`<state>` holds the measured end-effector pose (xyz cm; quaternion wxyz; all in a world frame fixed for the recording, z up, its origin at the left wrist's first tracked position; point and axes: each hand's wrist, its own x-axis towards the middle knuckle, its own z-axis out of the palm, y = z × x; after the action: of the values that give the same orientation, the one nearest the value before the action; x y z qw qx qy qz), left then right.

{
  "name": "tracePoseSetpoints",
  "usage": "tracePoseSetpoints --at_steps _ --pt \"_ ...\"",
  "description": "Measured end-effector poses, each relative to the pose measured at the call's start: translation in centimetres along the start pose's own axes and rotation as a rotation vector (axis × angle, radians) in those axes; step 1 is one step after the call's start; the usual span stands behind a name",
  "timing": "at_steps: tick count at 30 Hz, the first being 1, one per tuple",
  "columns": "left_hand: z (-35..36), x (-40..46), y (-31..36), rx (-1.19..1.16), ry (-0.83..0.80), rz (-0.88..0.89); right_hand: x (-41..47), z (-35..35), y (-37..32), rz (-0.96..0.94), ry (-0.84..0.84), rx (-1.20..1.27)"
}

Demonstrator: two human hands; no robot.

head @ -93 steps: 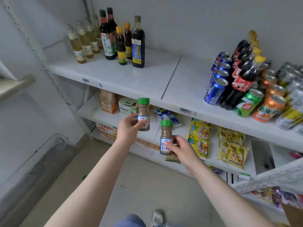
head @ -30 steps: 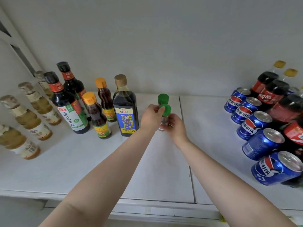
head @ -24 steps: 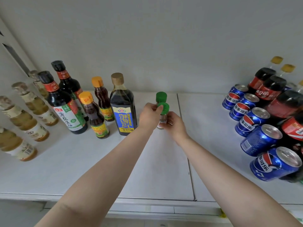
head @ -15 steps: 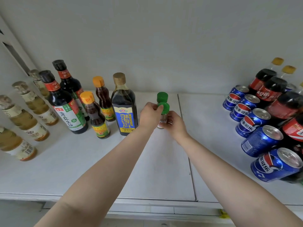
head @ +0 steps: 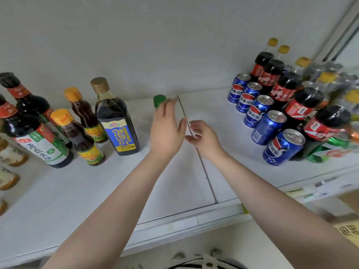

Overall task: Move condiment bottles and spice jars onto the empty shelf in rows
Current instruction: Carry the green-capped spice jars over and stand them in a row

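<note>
On the white shelf [head: 81, 187] a green jar cap [head: 159, 100] peeks out just behind my left hand [head: 168, 131]; the jar's body and any second jar are hidden by that hand. My left hand is open with its fingers spread and holds nothing. My right hand [head: 204, 137] hovers beside it, also open and not holding anything. To the left stand a tall dark bottle with a blue label [head: 116, 121], two small orange-capped bottles [head: 79, 138] and two dark soy sauce bottles [head: 33, 136].
Pale yellow bottles [head: 9, 156] line the far left edge. Rows of blue cola cans [head: 268, 123], dark soda bottles [head: 291, 94] and a green can [head: 322, 152] fill the right side. A seam [head: 200, 158] splits the shelf panels under my hands.
Both hands have let go of the green-capped jars and drawn back a little with fingers open. The view has tilted and shifted rightward.
</note>
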<state>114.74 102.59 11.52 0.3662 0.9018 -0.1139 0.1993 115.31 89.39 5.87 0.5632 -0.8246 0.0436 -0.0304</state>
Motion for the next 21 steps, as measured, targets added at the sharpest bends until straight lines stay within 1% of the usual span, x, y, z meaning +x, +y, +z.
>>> tracePoseSetpoints --at_steps 2,4,8,10,12,15,18,21 --pt "1.2 -1.3 1.5 -0.018 -0.085 0.099 -2.6 -3.0 0.4 -0.006 0.067 -0.073" --pt "2.9 -3.0 3.5 -0.048 -0.180 0.163 -5.7 -6.3 1.1 -0.002 0.136 -0.166" --pt "7.0 -7.7 8.3 -0.067 -0.386 0.306 -13.5 -13.0 4.0 0.073 0.327 -0.329" --pt "8.8 -10.6 11.0 -0.084 -0.480 0.395 -18.0 -16.1 5.9 0.147 0.429 -0.414" --pt "10.7 -13.8 13.9 -0.111 -0.571 0.483 -22.9 -18.7 7.6 0.240 0.495 -0.495" --pt "13.5 -19.3 18.5 -0.137 -0.725 0.598 -30.7 -22.1 10.2 0.375 0.554 -0.608" --pt "16.3 -25.4 23.1 -0.131 -0.837 0.741 -38.7 -24.9 12.7 0.498 0.616 -0.677" --pt "18.6 -32.5 27.6 -0.106 -0.973 0.809 -47.2 -27.3 15.0 0.645 0.654 -0.695"
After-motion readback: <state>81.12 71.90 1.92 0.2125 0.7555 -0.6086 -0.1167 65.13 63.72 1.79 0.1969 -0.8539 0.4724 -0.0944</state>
